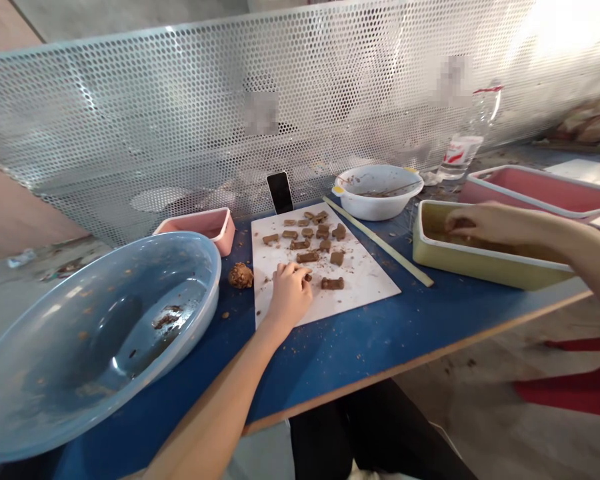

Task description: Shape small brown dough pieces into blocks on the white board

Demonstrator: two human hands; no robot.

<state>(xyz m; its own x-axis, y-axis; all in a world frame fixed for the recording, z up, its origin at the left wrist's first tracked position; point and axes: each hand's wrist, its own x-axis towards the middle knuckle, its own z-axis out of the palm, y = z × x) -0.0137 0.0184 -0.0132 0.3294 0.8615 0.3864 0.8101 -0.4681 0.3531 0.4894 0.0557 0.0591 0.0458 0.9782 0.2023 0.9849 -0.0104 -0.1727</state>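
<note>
My left hand [291, 293] rests on a white sheet [365, 287], its fingers closed round a small brown clay-like piece at their tips. Several shaped brown pieces lie in loose rows on the sheet; a bone-shaped piece [333, 284] is just right of that hand. Over at the right, my right hand [467, 221] reaches into a yellow-green rectangular tub [490, 262]. Its fingers are curled together, and anything between them is hidden. To the left of the sheet sits a rough brown lump [241, 275].
A large blue basin [195, 320] fills the left. Behind are a pink tub [225, 233], a phone [280, 193] and a white bowl [380, 205]. A pale stick [380, 243] lies along the sheet. A bottle [463, 143] and red-pink tray [545, 190] stand right; perforated mesh [190, 120] borders the table.
</note>
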